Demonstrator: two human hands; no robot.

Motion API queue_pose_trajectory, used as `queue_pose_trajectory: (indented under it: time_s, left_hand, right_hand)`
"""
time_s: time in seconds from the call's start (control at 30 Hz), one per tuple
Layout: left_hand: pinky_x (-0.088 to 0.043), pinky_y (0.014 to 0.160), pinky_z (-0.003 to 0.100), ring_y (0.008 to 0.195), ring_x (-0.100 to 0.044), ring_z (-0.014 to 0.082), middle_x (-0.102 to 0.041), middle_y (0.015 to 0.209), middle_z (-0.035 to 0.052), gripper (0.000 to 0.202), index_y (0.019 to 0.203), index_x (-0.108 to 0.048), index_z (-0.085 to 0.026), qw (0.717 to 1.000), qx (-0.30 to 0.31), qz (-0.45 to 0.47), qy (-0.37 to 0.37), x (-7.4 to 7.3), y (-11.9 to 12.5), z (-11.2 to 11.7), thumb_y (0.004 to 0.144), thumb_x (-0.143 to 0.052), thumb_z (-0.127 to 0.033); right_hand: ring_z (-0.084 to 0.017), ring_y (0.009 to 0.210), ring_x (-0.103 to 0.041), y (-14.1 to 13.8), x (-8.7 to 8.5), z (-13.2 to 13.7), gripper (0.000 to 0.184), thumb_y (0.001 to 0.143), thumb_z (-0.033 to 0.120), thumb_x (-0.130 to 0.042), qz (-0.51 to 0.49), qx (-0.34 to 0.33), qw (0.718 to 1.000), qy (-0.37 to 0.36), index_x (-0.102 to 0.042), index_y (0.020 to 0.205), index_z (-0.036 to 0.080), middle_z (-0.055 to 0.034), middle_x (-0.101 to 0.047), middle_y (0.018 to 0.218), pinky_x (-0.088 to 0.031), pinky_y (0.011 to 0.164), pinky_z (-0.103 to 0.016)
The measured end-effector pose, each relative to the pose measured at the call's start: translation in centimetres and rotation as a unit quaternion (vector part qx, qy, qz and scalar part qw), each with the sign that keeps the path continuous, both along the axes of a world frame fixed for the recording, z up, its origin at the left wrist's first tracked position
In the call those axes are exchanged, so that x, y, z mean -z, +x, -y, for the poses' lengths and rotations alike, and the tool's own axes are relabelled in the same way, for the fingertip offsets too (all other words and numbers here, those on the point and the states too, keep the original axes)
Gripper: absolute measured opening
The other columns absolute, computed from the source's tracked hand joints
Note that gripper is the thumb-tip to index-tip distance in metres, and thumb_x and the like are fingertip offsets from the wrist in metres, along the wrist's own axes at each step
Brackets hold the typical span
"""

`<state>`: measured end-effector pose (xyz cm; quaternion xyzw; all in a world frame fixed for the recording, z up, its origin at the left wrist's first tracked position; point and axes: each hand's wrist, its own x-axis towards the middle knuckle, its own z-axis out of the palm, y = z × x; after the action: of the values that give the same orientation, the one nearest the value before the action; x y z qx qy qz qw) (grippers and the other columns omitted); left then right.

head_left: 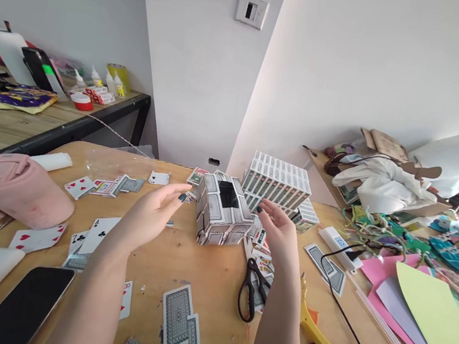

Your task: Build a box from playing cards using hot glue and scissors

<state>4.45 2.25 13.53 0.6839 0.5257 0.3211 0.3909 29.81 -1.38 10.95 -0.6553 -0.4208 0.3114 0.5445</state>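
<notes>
A box built from playing cards [228, 218] stands on the wooden table, with a dark rectangular opening in its top. My left hand [158, 210] is held to the left of it, fingers apart from the thumb and holding nothing. On the other side my right hand [279, 229] hovers with its fingers slightly curved, also without anything in it. Neither hand seems to touch the box. Black-handled scissors [252, 292] lie beside my right forearm, over some loose cards. A patterned card [177, 318] rests face down in front of the box.
Stacked card packs [278, 182] stand behind the box. At right are a yellow glue gun [319, 334] with its cable, a white power strip [339, 247] and coloured paper [428, 320]. A pink tumbler [19, 191], a phone [22, 308] and scattered cards occupy the left.
</notes>
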Motion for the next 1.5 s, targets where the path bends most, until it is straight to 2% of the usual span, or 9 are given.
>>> queue_pose_trajectory:
  time_s: [0.17, 0.4, 0.57, 0.73, 0.83, 0.97, 1.07, 1.23, 1.5]
  left_hand:
    - [-0.044, 0.092, 0.037, 0.114, -0.052, 0.0226, -0.058, 0.122, 0.0003, 0.034, 0.11, -0.059, -0.03, 1.0, 0.012, -0.019, 0.02, 0.2, 0.5, -0.1, 0.083, -0.04, -0.04]
    - [-0.047, 0.085, 0.032, 0.108, -0.056, 0.0212, -0.061, 0.116, 0.0031, 0.036, 0.11, -0.059, -0.028, 0.999, 0.014, -0.025, 0.017, 0.3, 0.3, -0.1, 0.083, -0.042, -0.044]
    - [-0.048, 0.082, 0.03, 0.106, -0.057, 0.0204, -0.063, 0.113, 0.0018, 0.036, 0.11, -0.059, -0.03, 0.999, 0.009, -0.033, 0.005, 0.4, 0.2, -0.4, 0.082, -0.044, -0.045]
    - [-0.046, 0.086, 0.031, 0.104, -0.057, 0.0197, -0.062, 0.114, 0.0019, 0.034, 0.108, -0.059, -0.028, 0.999, 0.013, -0.042, 0.015, 0.6, -0.1, -0.7, 0.081, -0.045, -0.043]
    - [-0.047, 0.085, 0.034, 0.098, -0.06, 0.0206, -0.065, 0.108, 0.003, 0.035, 0.109, -0.059, -0.027, 0.997, 0.007, -0.064, 0.037, 0.4, -0.1, -0.6, 0.082, -0.043, -0.043]
    - [-0.046, 0.085, 0.035, 0.097, -0.06, 0.0209, -0.063, 0.111, 0.0036, 0.036, 0.112, -0.058, -0.027, 0.988, 0.049, -0.103, 0.101, 0.6, 2.0, 0.0, 0.085, -0.04, -0.041]
    - [-0.039, 0.094, 0.035, 0.11, -0.052, 0.0227, -0.057, 0.121, 0.0068, 0.038, 0.114, -0.056, -0.023, 0.968, 0.13, -0.129, 0.17, 2.1, 4.8, 0.3, 0.078, -0.055, -0.037]
    - [-0.041, 0.085, 0.036, 0.091, -0.059, 0.0239, -0.066, 0.089, 0.0096, 0.014, 0.088, -0.063, -0.017, 0.944, 0.171, -0.224, 0.173, 4.6, 7.2, -0.1, 0.078, -0.053, -0.017]
    - [-0.042, 0.079, 0.033, 0.092, -0.059, 0.0234, -0.067, 0.091, 0.0078, 0.018, 0.093, -0.064, -0.02, 0.946, 0.187, -0.204, 0.167, 4.1, 6.7, 0.0, 0.077, -0.055, -0.017]
  right_hand:
    - [-0.037, 0.121, -0.036, -3.8, -0.2, 0.2, 0.039, 0.071, 0.05, -0.058, 0.214, -0.012, 0.976, -0.036, -0.066, 0.102, 0.027, -0.0116, -0.049, 0.126, -0.032, 0.094, -0.055]
    - [-0.051, 0.122, -0.016, -9.5, 2.3, -0.9, 0.039, 0.068, 0.046, -0.063, 0.307, -0.014, 0.948, -0.085, -0.062, 0.099, 0.022, -0.017, -0.024, 0.141, -0.028, 0.082, -0.067]
    - [-0.04, 0.12, -0.029, -7.0, 1.9, -1.1, 0.029, 0.058, 0.032, -0.069, 0.293, -0.054, 0.954, -0.037, -0.064, 0.085, 0.022, -0.0119, -0.038, 0.131, -0.032, 0.091, -0.055]
    - [-0.031, 0.13, -0.024, -2.3, 0.5, 0.0, 0.035, 0.06, 0.025, -0.068, 0.306, -0.258, 0.916, 0.014, -0.067, 0.095, 0.027, -0.0037, -0.033, 0.14, -0.024, 0.103, -0.049]
    - [-0.029, 0.135, -0.016, -0.8, 0.2, 0.4, 0.031, 0.068, 0.019, -0.06, 0.31, -0.213, 0.926, 0.038, -0.068, 0.096, 0.029, 0.0, -0.032, 0.143, -0.019, 0.106, -0.05]
    - [-0.024, 0.117, -0.048, -0.9, 0.3, 0.2, 0.027, 0.075, 0.02, -0.051, 0.279, -0.089, 0.952, 0.09, -0.068, 0.096, 0.027, -0.0037, -0.055, 0.124, -0.034, 0.1, -0.042]
    - [-0.021, 0.102, -0.058, -2.0, 0.2, 0.0, 0.029, 0.075, 0.017, -0.05, 0.274, -0.151, 0.946, 0.088, -0.068, 0.095, 0.026, -0.0032, -0.064, 0.11, -0.041, 0.093, -0.036]
    - [-0.021, 0.081, -0.064, -3.4, 0.0, 0.0, 0.032, 0.076, 0.012, -0.044, 0.292, -0.247, 0.924, 0.024, -0.071, 0.081, 0.026, -0.0014, -0.071, 0.083, -0.046, 0.076, -0.031]
    - [-0.023, 0.087, -0.062, -2.6, 0.4, -0.1, 0.031, 0.068, 0.008, -0.053, 0.239, -0.237, 0.941, 0.006, -0.072, 0.086, 0.025, -0.0019, -0.07, 0.09, -0.046, 0.082, -0.037]
